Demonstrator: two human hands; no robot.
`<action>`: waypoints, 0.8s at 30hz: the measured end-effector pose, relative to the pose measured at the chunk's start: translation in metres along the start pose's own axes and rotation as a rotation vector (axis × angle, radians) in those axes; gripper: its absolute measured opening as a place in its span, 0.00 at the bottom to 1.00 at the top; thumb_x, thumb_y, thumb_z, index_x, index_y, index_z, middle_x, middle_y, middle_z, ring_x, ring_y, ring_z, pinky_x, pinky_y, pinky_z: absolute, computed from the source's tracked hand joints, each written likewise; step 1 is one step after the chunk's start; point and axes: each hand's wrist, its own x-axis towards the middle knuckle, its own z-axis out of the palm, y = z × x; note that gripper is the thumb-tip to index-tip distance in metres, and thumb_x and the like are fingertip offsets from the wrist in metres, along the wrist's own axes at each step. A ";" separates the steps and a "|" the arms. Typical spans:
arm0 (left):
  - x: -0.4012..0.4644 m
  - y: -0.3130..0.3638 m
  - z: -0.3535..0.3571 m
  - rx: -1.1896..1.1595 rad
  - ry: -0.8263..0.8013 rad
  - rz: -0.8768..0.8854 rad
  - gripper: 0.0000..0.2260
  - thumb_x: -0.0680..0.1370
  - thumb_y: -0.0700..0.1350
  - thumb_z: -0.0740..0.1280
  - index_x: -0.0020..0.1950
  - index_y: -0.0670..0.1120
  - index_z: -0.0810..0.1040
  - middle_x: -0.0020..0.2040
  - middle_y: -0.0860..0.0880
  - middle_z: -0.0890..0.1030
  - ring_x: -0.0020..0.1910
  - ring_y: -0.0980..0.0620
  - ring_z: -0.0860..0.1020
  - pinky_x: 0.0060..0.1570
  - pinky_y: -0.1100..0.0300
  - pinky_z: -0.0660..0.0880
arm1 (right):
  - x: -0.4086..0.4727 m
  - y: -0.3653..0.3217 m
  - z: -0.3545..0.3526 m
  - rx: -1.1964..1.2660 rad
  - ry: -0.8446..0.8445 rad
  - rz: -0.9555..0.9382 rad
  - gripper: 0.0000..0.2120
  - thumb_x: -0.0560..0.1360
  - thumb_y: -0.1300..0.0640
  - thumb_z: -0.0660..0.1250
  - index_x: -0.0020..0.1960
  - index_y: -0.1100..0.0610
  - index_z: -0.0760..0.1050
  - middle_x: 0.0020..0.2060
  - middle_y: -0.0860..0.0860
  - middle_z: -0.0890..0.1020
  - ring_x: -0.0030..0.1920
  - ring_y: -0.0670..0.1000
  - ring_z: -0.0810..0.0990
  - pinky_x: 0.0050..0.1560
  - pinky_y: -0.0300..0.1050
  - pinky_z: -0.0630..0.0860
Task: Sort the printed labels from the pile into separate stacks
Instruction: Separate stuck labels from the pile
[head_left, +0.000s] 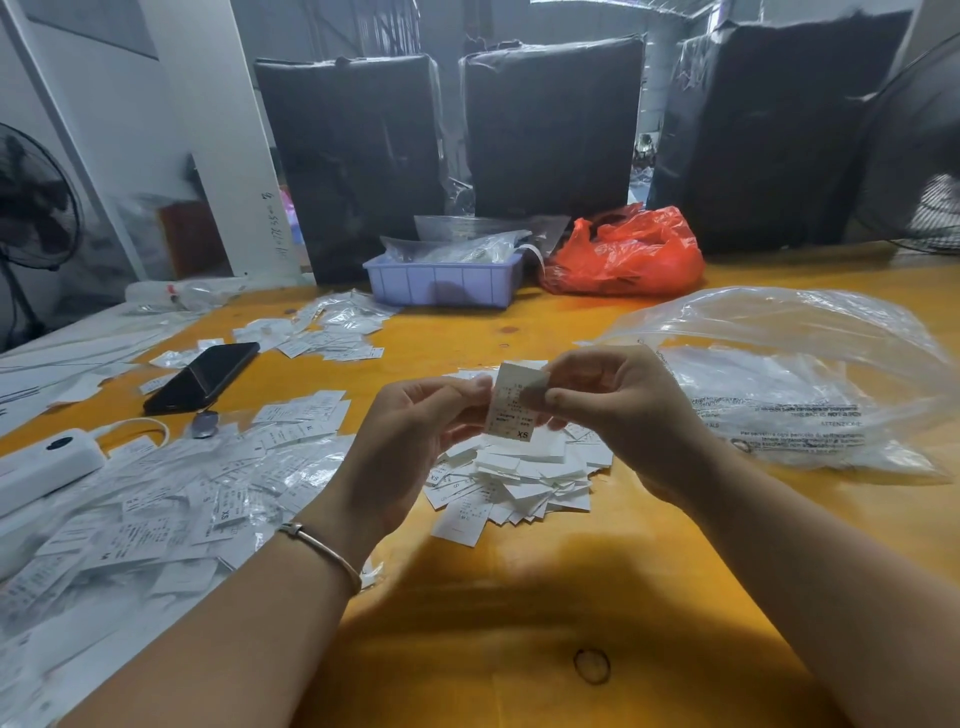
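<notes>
The head view looks down on a yellow table (467, 613) whose left part is buried under a spread of bagged labels (156, 509); most of their print is too small or blurred to read, and the spread runs out of the frame at the lower left. Three black wrapped bales (550, 130) stand along the far edge, their tops cut off or lost in glare. On the right lies a large clear plastic bag (789, 384), its printed warning text mirrored and only partly legible. A red plastic bag (628, 254) sits beside a purple tray (441, 280) filled with clear packets, whose contents cannot be made out. Standing fans are clipped by both side edges. A black phone (202, 376) lies left of centre, and a white power bank (47, 462) is partly cut by the left edge.

Both forearms reach in from the bottom corners and meet above the middle of the table. The left hand (410, 436), a thin bangle (322, 551) on its wrist, has its fingers curled with the tips pinching the left edge of a single label (511, 410). The right hand (618, 410) pinches the label's upper right corner between thumb and forefinger. The label is held upright, marked "XS" upside down. Directly below it, partly hidden by the hands, lies the loose pile of labels (514, 483).
</notes>
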 end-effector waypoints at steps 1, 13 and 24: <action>0.001 0.000 -0.001 -0.021 0.019 -0.024 0.09 0.72 0.48 0.70 0.38 0.44 0.86 0.46 0.41 0.85 0.49 0.46 0.83 0.53 0.58 0.80 | 0.000 -0.001 0.000 0.025 0.001 0.024 0.02 0.71 0.69 0.70 0.41 0.65 0.80 0.37 0.59 0.84 0.36 0.50 0.80 0.37 0.39 0.75; 0.005 -0.003 -0.009 -0.044 0.173 -0.042 0.21 0.57 0.44 0.79 0.46 0.42 0.76 0.39 0.44 0.84 0.42 0.45 0.85 0.39 0.58 0.81 | 0.005 0.007 -0.010 -0.371 0.298 -0.124 0.17 0.75 0.68 0.65 0.59 0.51 0.79 0.35 0.56 0.84 0.31 0.48 0.82 0.37 0.47 0.80; 0.001 -0.001 -0.002 0.017 0.038 0.085 0.21 0.62 0.41 0.78 0.52 0.42 0.77 0.38 0.45 0.83 0.43 0.44 0.84 0.42 0.58 0.80 | 0.003 0.007 -0.003 0.017 -0.016 0.071 0.12 0.69 0.55 0.72 0.42 0.65 0.83 0.32 0.56 0.84 0.33 0.50 0.80 0.36 0.37 0.76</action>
